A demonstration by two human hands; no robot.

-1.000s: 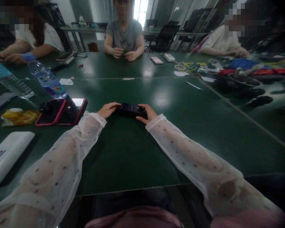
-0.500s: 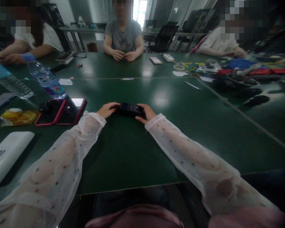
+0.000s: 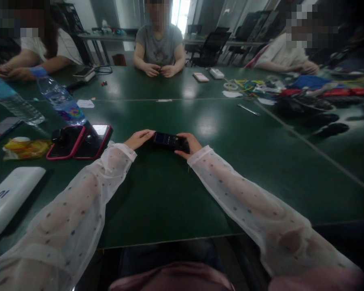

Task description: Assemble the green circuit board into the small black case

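Note:
A small black device with a dark screen and small buttons is held low over the green table. My right hand grips its right end, thumb on the near side and fingers on the far side. At the left end, my left hand holds the edge with its fingertips, the fingers close together. Whether the device's underside rests on the table cannot be seen. Sheer white sleeves with dark stars cover both arms.
To the left lie two red-edged phones, a yellow packet, a white power bank and bottles. A wrench and piled cables lie right. Three people sit around the table.
The black device has tilted slightly, so more of its top face shows. Both hands remain at its ends. The whole view has shifted a little.

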